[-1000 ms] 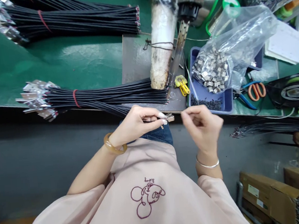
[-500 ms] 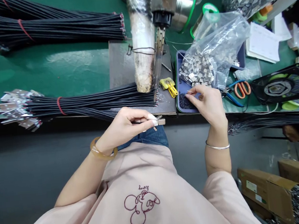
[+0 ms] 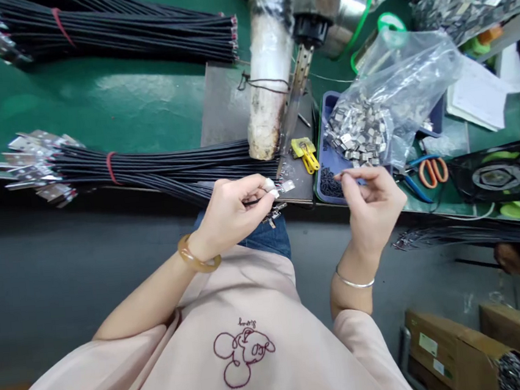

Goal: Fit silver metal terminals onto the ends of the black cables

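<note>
Near the frame's centre, the left hand [image 3: 234, 214] pinches a small metal connector [image 3: 288, 185], its long axis roughly sideways, free end facing right. Right of it, small black pieces [image 3: 330, 185] lie beside the right hand [image 3: 373, 202], its 2 fingertips together, contents unclear.

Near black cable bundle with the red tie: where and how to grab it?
I'd grip the near black cable bundle at its red tie, from above, fingers across the strands. They're gathered there; flat silver metal tabs splay at the picture-left end, and the stained white tube overhangs near the other.
</note>
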`<control>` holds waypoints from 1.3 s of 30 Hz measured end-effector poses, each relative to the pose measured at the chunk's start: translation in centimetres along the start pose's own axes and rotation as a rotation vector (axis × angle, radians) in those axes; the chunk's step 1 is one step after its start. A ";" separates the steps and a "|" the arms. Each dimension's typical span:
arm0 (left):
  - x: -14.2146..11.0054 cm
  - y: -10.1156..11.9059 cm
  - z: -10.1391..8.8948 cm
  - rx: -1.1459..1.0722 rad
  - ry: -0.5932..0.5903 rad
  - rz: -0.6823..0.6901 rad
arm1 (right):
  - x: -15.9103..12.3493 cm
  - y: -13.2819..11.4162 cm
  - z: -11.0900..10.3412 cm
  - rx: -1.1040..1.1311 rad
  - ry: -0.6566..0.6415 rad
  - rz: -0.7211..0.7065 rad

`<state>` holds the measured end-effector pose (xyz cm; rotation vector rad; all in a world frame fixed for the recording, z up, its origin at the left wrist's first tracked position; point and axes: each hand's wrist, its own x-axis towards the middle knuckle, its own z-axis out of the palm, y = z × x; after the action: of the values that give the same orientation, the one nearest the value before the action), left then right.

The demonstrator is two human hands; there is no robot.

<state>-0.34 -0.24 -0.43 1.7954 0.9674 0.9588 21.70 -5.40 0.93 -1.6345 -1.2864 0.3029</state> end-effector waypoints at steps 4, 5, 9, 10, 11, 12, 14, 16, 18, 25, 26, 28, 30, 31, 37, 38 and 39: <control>0.0 -0.3 0.3 -0.053 -0.018 -0.058 | -2.7 -2.1 2.8 0.274 -0.137 0.121; 0.0 -0.4 0.3 -0.059 -0.021 -0.059 | -3.1 -2.3 3.4 0.289 -0.145 0.148; -0.1 -0.7 0.3 -0.092 -0.028 -0.062 | -3.6 -2.4 4.9 0.251 -0.179 0.178; -0.1 -0.7 0.3 -0.101 -0.027 -0.063 | -3.6 -2.4 5.0 0.234 -0.191 0.170; -0.1 -0.8 0.3 -0.110 -0.027 -0.064 | -3.6 -2.3 5.1 0.218 -0.197 0.160; -0.1 -0.8 0.3 -0.118 -0.027 -0.065 | -3.6 -2.3 5.2 0.206 -0.198 0.149; -0.1 -0.8 0.2 -0.130 -0.028 -0.064 | -3.6 -2.2 5.2 0.189 -0.190 0.132; -0.1 -0.9 0.2 -0.135 -0.030 -0.057 | -3.6 -2.3 5.2 0.177 -0.190 0.124; -0.2 -0.9 0.2 -0.132 -0.029 -0.045 | -3.7 -2.4 5.3 0.166 -0.199 0.117; -0.2 -1.0 0.2 -0.128 -0.029 -0.025 | -3.7 -2.5 5.3 0.178 -0.196 0.118; -0.2 -1.0 0.2 -0.128 -0.031 -0.024 | -3.7 -2.6 5.3 0.175 -0.197 0.117; -0.2 -1.1 0.1 -0.133 -0.039 -0.014 | -3.7 -2.6 5.3 0.154 -0.198 0.104; -0.2 -1.1 0.0 -0.151 -0.054 0.001 | -3.8 -2.8 5.2 0.121 -0.193 0.078; -0.2 -1.1 -0.1 -0.161 -0.061 0.009 | -3.8 -2.8 5.1 0.101 -0.189 0.061; -0.1 -1.4 -0.3 -0.092 -0.076 0.104 | -3.8 -3.3 4.2 -0.163 -0.219 -0.175; -0.1 -1.4 -0.3 -0.068 -0.088 0.119 | -3.7 -3.4 4.0 -0.213 -0.227 -0.224; -0.1 -1.5 -0.4 -0.051 -0.104 0.130 | -3.7 -3.4 3.9 -0.255 -0.239 -0.262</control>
<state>-1.05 0.26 -1.73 1.8640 0.7625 0.9511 15.49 -6.60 0.52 -1.6497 -1.7611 0.1820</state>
